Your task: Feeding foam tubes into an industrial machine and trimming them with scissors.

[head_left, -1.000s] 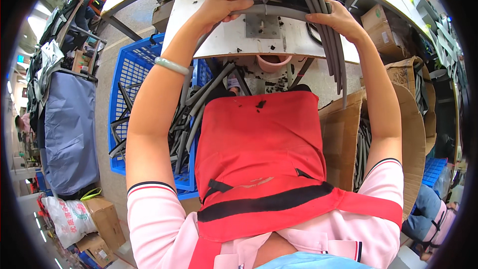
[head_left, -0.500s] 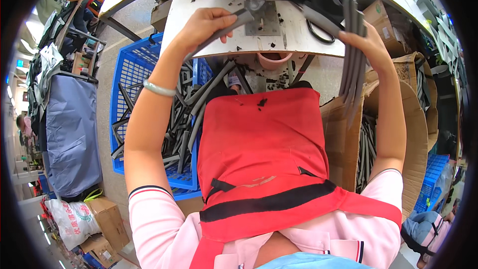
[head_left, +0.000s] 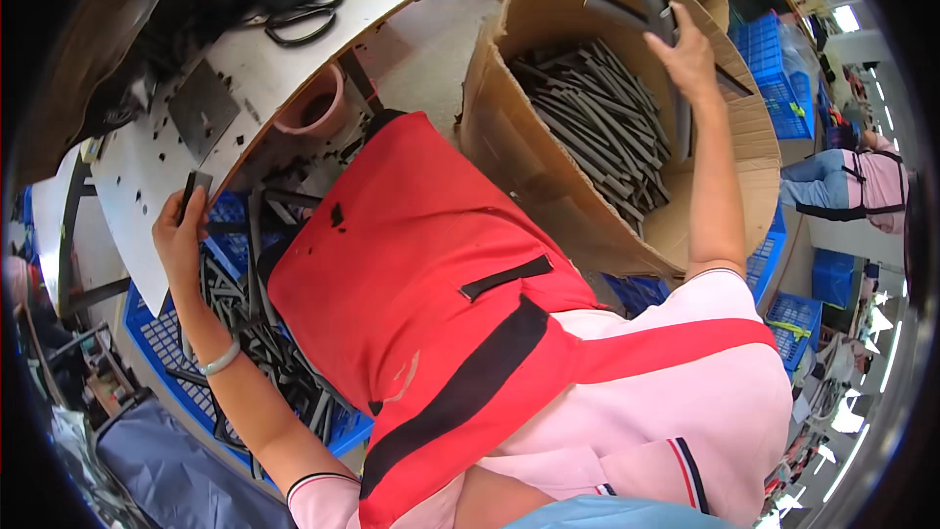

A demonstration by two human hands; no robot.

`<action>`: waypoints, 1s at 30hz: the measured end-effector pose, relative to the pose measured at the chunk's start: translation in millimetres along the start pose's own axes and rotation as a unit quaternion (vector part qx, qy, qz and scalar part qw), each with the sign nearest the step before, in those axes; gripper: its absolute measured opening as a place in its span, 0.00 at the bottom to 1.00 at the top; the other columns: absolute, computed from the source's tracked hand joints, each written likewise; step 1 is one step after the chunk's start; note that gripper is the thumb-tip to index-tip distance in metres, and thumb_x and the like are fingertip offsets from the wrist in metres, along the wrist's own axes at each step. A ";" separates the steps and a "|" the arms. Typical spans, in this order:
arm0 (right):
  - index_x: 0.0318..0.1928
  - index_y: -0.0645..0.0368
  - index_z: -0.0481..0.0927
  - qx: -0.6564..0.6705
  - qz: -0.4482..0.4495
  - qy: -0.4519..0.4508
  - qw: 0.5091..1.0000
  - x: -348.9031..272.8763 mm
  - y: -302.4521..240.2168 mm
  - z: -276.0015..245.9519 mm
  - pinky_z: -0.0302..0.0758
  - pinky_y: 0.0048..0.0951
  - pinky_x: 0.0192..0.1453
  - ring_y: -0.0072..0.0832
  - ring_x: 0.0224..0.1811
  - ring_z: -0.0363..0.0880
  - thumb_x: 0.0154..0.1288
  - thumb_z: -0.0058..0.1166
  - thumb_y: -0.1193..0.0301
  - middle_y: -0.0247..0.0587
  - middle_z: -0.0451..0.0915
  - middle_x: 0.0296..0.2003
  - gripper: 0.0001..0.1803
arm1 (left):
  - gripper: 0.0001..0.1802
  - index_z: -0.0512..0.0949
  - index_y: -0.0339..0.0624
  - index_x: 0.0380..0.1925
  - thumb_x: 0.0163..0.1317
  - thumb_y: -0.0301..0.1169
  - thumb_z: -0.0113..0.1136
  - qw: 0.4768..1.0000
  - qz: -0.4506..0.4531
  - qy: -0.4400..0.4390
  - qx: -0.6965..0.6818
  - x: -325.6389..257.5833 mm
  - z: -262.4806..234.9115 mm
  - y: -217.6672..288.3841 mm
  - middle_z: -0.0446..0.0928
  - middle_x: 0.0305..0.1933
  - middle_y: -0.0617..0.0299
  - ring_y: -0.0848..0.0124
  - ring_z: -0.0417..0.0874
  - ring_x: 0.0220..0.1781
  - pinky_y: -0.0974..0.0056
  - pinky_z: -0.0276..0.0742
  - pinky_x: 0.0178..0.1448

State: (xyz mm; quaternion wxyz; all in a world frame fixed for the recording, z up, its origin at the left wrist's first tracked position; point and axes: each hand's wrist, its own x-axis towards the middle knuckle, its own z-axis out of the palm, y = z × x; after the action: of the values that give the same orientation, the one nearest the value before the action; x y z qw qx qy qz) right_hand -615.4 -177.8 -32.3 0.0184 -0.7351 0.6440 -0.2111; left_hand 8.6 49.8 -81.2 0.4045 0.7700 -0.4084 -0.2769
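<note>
My right hand is closed round a small bundle of dark grey strips, above the large open cardboard box. Some of these strips hang down past my fingers and another sticks out to the left. Inside the box lies a heap of similar grey strips. At the front edge of the white worktable, my left hand pinches a single dark strip, whose short end rises above the fingers. The rest of that strip is mostly hidden.
Below my left arm stands a blue plastic crate full of loose black and grey strips. Scissors and a metal plate are on the table. A pink bucket stands beneath it. Blue crates and another person are at right.
The view has swung right. My right hand has carried its strip bundle from the table edge to over the cardboard box. My left hand, still holding a strip, has drawn back from the metal plate.
</note>
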 end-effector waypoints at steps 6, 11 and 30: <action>0.64 0.46 0.66 -0.055 0.075 0.004 0.996 -8.7 127.0 85.2 0.73 0.49 0.52 0.54 0.50 0.76 0.54 0.66 0.60 0.54 0.80 0.45 0.37 | 0.15 0.81 0.38 0.38 0.64 0.40 0.64 1.000 -0.015 0.003 0.019 -1.1 9.9 -0.1 0.75 0.24 0.70 0.83 0.70 0.25 0.76 0.63 0.28; 0.67 0.48 0.66 0.035 0.138 -0.200 0.969 -13.7 141.6 120.5 0.70 0.38 0.63 0.40 0.60 0.75 0.49 0.71 0.59 0.51 0.77 0.56 0.43 | 0.15 0.81 0.38 0.38 0.64 0.40 0.63 1.000 -0.006 -0.005 0.009 3.4 7.7 -0.6 0.75 0.24 0.70 0.83 0.70 0.25 0.76 0.63 0.28; 0.54 0.59 0.76 0.081 -0.403 -0.125 0.903 77.8 -314.0 177.9 0.73 0.39 0.59 0.45 0.54 0.77 0.57 0.59 0.73 0.50 0.80 0.46 0.22 | 0.14 0.82 0.32 0.42 0.62 0.31 0.65 0.974 -0.002 -0.080 -0.212 -67.3 27.2 67.0 0.81 0.29 0.63 0.81 0.74 0.23 0.76 0.68 0.28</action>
State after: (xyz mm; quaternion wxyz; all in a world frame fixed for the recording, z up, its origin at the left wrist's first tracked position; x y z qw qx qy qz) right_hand -254.8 -242.2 -78.0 0.0716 -0.9484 0.2655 -0.1580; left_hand -73.7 73.7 -32.0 0.5240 0.6427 -0.3696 -0.4192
